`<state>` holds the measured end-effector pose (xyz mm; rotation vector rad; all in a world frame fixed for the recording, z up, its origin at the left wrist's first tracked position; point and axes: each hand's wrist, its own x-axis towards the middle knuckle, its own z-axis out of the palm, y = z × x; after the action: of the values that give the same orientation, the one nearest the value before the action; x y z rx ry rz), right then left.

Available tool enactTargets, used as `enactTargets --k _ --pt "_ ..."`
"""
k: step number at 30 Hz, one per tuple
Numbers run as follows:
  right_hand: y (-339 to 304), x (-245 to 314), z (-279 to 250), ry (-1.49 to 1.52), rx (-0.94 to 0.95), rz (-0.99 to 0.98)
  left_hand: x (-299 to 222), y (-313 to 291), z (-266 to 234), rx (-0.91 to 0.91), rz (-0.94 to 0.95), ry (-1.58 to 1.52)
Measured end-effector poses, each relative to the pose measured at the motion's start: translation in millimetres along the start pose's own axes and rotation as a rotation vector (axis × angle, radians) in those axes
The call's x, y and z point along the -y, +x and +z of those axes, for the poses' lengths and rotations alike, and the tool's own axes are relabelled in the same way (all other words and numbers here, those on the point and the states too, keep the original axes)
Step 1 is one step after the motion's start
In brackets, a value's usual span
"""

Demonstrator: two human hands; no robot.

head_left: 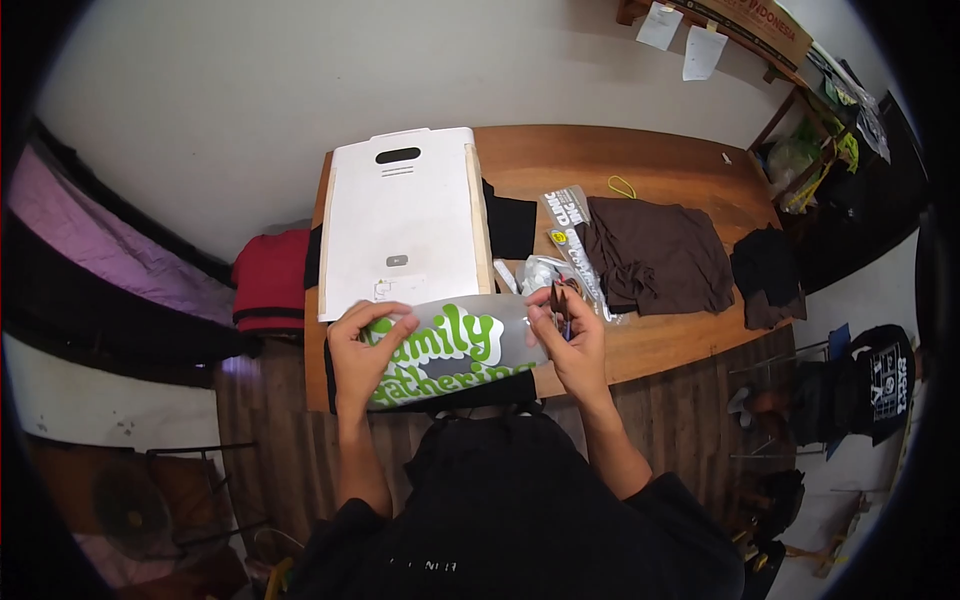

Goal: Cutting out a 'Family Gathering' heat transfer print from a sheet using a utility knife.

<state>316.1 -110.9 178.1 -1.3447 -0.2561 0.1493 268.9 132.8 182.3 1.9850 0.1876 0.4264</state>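
Observation:
A clear film sheet [515,345] with green and white lettering is stretched between my hands, over the table's front edge. My left hand [368,345] pinches its left upper edge between thumb and fingers. At the opposite end, my right hand [572,342] pinches the right edge. A small dark pointed tool [558,300], perhaps scissors or snips, juts up from my right fingers; its handle is mostly hidden. Just beyond the sheet lies a large white panel [400,230] with an oval slot, and black cloth [512,226] shows from under it.
On the wooden table [540,150] lie a folded brown cloth [665,255], printed film strips [570,225], crumpled clear plastic [545,272] and a yellow loop [622,187]. Black cloth [768,270] sits at the right end. Red cloth [270,280] is stacked left of the table.

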Motion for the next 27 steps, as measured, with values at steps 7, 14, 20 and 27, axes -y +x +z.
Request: enactTargets --k 7,14,20,27 --pt "2.8 -11.9 3.4 0.032 -0.225 -0.082 -2.7 -8.5 10.3 -0.495 0.275 0.242" --pt "-1.3 -5.9 20.4 0.261 -0.217 0.047 58.2 -60.4 102.5 0.730 0.117 -0.339" --pt "-10.3 -2.7 26.2 0.371 -0.081 0.155 18.8 -48.5 118.8 0.328 -0.313 -1.461" --pt "-13.7 -1.4 26.0 0.107 -0.109 0.006 4.6 -48.1 87.3 0.202 -0.263 -1.326"
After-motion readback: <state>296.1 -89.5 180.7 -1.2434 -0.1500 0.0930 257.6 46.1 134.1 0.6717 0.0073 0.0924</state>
